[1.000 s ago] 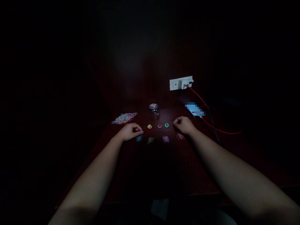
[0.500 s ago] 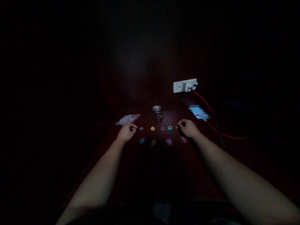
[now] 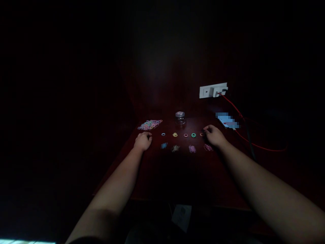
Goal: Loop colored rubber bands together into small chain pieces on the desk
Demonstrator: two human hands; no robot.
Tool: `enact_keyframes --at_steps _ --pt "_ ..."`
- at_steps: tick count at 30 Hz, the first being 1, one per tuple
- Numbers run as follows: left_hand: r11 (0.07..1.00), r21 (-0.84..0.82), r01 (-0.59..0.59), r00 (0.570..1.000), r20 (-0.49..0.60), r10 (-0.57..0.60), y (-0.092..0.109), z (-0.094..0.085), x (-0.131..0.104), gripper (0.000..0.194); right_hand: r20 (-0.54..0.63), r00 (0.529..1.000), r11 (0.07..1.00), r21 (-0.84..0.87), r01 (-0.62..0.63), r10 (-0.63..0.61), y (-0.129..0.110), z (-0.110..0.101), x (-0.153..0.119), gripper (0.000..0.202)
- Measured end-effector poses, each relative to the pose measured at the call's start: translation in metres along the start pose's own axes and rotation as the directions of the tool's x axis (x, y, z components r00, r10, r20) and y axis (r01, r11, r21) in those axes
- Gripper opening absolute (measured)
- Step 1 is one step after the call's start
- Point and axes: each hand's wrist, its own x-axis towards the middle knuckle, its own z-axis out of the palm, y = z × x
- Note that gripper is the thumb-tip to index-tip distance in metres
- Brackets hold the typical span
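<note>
With my left hand [image 3: 143, 141] loosely curled on the desk [image 3: 182, 169] near the mixed band pile [image 3: 149, 124], my right hand [image 3: 214, 135] pinches at the orange ring [image 3: 201, 134], best kept level with the row

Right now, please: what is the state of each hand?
Left hand: loosely curled on the dark red wooden table; holding anything cannot be told.
Right hand: curled, fingertips at a small orange rubber ring; grip cannot be told.
</note>
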Motion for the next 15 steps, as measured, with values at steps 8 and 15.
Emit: enact_keyframes --at_steps 8,15 --pt "0.999 0.025 -0.025 0.997 0.067 0.024 0.022 0.016 0.031 0.045 -0.030 0.999 0.999 -0.023 -0.024 0.023 0.005 0.003 0.003 0.019" --pt "0.998 0.055 0.017 0.999 0.041 -0.020 0.021 0.026 0.057 0.053 -0.054 0.998 0.997 0.076 -0.004 0.008 0.010 0.008 0.007 0.016"
